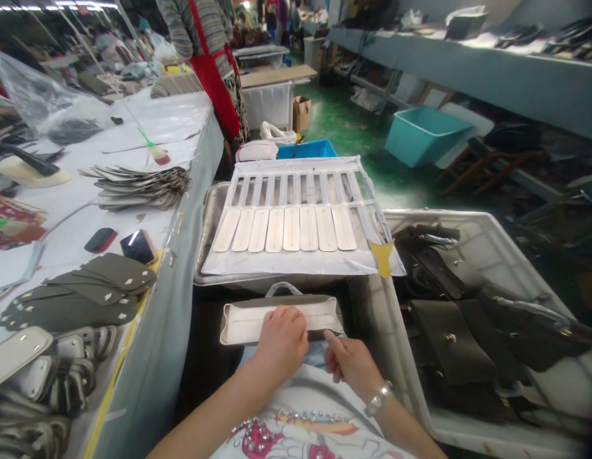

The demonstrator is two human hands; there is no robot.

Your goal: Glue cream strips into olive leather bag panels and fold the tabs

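Observation:
A dark handbag (341,307) lies in front of my lap, with a long cream panel (248,323) on its upward side. The panel has a thin line down its middle and raised corners. My left hand (285,335) presses on the panel with its fingers curled over the near edge. At the bag's near right edge, my right hand (350,360) has its thumb and forefinger against the dark material, the other fingers folded in. A pale loop (283,289) sticks out behind the bag.
Ahead, a white slotted board (296,261) carries a row of cream strips (283,229) and a yellow tape piece (382,257). On the right stands a white bin (491,220) of dark bags. The left table (181,121) bears stacked dark pieces (85,290). A person in a red apron (214,83) stands beyond.

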